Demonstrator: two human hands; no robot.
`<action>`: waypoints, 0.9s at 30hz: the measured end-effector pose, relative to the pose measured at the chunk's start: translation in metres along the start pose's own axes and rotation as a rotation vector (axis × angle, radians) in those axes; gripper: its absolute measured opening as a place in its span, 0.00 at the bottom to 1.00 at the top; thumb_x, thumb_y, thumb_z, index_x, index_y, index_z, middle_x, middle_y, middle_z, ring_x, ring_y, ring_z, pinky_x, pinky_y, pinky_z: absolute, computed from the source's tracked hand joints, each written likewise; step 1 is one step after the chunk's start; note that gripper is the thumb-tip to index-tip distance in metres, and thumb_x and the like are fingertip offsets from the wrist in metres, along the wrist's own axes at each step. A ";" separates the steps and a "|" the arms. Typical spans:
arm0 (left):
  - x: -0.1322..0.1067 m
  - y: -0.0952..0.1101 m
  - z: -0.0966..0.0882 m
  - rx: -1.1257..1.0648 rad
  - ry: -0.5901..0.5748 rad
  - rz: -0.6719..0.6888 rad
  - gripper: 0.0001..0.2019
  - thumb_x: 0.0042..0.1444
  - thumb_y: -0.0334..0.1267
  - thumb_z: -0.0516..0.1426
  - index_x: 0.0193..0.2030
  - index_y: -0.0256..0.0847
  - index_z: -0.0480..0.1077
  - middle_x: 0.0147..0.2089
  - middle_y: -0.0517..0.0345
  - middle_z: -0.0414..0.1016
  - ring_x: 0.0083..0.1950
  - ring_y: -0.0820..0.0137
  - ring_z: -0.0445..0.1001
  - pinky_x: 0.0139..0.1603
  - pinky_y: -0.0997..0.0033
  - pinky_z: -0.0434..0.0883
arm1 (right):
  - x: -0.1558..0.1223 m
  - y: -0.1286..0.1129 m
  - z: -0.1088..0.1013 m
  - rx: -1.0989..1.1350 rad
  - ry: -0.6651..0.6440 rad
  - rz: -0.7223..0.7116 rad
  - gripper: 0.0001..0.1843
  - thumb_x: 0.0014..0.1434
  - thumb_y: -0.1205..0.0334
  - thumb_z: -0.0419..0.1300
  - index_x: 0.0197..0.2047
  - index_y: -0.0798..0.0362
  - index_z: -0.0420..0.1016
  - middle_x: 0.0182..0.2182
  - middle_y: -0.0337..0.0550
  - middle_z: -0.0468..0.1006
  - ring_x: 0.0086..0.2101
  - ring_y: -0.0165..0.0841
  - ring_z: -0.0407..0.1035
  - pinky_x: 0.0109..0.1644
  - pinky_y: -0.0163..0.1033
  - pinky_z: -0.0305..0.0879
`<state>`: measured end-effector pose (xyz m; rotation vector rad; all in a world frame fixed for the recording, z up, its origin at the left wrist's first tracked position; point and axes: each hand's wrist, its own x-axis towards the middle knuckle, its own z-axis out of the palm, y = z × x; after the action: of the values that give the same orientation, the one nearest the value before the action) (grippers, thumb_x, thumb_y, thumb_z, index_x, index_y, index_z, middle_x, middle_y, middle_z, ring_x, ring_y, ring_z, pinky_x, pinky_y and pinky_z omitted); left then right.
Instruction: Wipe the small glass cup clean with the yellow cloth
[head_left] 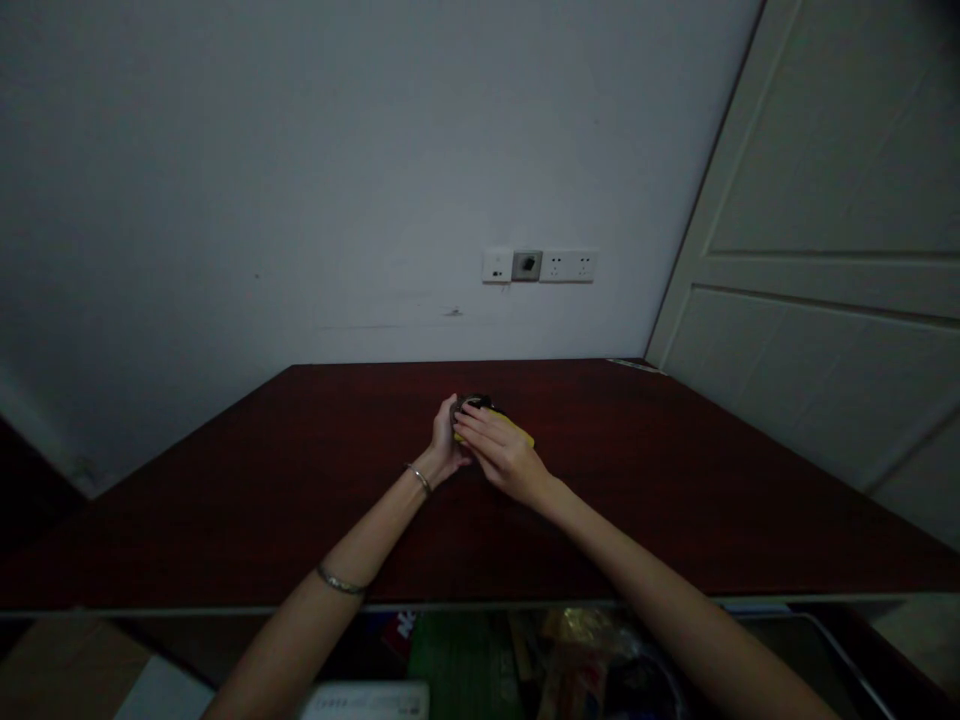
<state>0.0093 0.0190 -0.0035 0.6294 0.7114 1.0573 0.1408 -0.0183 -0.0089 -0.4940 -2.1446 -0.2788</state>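
Work on a small dark item [477, 400] and a yellow piece [519, 427] over the table's [300, 480] far half seems in hand, the left hand [445, 438] half-curled around the dark item, the right hand [511, 458] laid nearly straight-fingered across the yellow piece, its grip impossible to tell, so the next move calls for steady two-handed support.

Dark item [480, 400], blackish w/ a pale glint, just below ctr of frame; mostly covered, exact shape unclear. Yellow item [517, 426] right beside it, on its lower R, edge slanting down to R; partly hidden, can't tell material or if the 2 are joined.
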 end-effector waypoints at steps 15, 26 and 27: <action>0.003 -0.003 -0.003 0.007 -0.051 0.012 0.22 0.51 0.56 0.45 0.24 0.39 0.63 0.14 0.62 0.62 0.09 0.76 0.54 0.08 0.78 0.45 | -0.001 0.011 -0.006 0.017 0.075 0.060 0.21 0.59 0.71 0.49 0.56 0.53 0.64 0.53 0.48 0.69 0.57 0.35 0.57 0.60 0.49 0.58; 0.006 -0.017 -0.001 0.060 -0.015 -0.056 0.23 0.51 0.58 0.45 0.21 0.39 0.60 0.13 0.63 0.59 0.08 0.76 0.54 0.08 0.78 0.44 | 0.005 0.023 0.000 -0.008 0.088 0.101 0.19 0.59 0.70 0.49 0.54 0.53 0.66 0.51 0.48 0.71 0.55 0.35 0.61 0.59 0.48 0.60; 0.005 -0.015 0.000 0.057 -0.025 -0.066 0.23 0.51 0.58 0.45 0.21 0.39 0.60 0.13 0.62 0.60 0.08 0.76 0.54 0.08 0.79 0.45 | 0.005 0.026 -0.001 -0.003 0.102 0.115 0.19 0.59 0.70 0.49 0.54 0.53 0.67 0.51 0.48 0.71 0.55 0.35 0.61 0.59 0.48 0.60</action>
<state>0.0189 0.0178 -0.0157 0.6628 0.7378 0.9699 0.1509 0.0055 -0.0037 -0.5899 -2.0090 -0.2374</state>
